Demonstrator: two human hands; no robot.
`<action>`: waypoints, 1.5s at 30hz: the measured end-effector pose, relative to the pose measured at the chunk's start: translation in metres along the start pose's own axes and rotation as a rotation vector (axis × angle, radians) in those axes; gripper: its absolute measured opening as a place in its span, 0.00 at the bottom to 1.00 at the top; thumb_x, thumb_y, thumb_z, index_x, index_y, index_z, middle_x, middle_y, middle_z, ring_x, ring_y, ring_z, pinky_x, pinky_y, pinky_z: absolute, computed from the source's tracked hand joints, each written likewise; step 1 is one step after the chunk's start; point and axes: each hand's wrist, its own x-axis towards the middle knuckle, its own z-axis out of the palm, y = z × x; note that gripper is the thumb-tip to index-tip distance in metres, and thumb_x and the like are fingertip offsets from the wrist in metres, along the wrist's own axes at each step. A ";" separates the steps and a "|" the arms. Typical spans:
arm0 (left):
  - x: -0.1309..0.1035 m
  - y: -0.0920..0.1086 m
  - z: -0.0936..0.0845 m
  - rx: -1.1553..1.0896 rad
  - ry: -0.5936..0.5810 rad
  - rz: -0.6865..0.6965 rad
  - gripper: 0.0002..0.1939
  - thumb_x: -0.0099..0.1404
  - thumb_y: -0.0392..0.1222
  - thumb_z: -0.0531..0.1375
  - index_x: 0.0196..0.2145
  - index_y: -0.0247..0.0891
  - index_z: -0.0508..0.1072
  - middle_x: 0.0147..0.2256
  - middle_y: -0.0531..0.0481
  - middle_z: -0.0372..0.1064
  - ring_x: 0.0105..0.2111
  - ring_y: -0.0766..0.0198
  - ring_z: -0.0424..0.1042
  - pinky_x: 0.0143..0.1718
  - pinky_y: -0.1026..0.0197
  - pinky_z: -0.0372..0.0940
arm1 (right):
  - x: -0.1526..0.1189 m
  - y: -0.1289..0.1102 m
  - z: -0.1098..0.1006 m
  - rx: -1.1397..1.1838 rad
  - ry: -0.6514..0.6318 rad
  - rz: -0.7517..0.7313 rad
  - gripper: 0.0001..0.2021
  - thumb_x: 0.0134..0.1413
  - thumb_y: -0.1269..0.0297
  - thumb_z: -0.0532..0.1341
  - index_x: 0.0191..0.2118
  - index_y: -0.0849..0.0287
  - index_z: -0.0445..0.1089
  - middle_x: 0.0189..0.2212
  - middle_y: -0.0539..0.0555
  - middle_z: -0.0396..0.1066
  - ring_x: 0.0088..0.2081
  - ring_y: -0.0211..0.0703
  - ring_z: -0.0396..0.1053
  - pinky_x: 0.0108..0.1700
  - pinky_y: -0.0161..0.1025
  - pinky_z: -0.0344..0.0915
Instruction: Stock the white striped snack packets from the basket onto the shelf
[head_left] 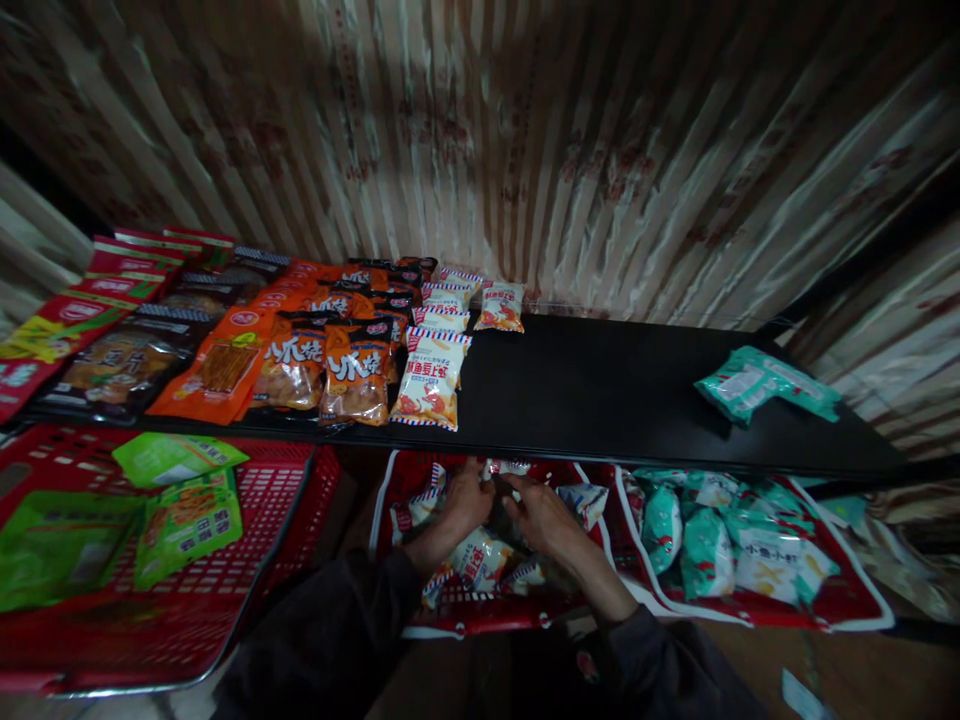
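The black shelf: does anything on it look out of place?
Yes, mildly. Teal packaging lies askew toward the right end of the black shelf, well apart from the rows of packets at the left. A lone white packet sits at the back, beside those rows. No spill shows.

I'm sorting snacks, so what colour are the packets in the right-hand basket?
The packets are mostly teal and white, seen best in the head view.

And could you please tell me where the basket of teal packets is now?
In the head view, the basket of teal packets is at lower right, below the black shelf and directly right of the basket of white packets.
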 end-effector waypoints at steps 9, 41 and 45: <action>0.019 -0.005 0.018 0.068 0.022 -0.011 0.16 0.67 0.38 0.55 0.51 0.33 0.70 0.50 0.36 0.74 0.50 0.54 0.74 0.49 0.59 0.65 | 0.006 0.012 -0.003 0.004 -0.031 0.009 0.19 0.61 0.71 0.54 0.55 0.63 0.70 0.53 0.64 0.73 0.54 0.51 0.72 0.56 0.42 0.64; -0.039 0.076 -0.086 -0.340 0.818 0.476 0.07 0.62 0.40 0.56 0.26 0.41 0.63 0.24 0.56 0.63 0.25 0.68 0.65 0.26 0.66 0.58 | -0.016 -0.037 -0.077 0.893 0.096 -0.316 0.41 0.53 0.49 0.66 0.69 0.45 0.49 0.69 0.56 0.53 0.68 0.51 0.53 0.67 0.54 0.53; -0.040 0.083 -0.086 -0.539 0.646 0.447 0.09 0.62 0.45 0.59 0.27 0.41 0.65 0.25 0.55 0.64 0.26 0.66 0.66 0.27 0.65 0.60 | -0.013 -0.050 -0.068 0.733 0.174 -0.221 0.49 0.49 0.52 0.70 0.70 0.49 0.43 0.70 0.58 0.49 0.69 0.54 0.51 0.67 0.55 0.51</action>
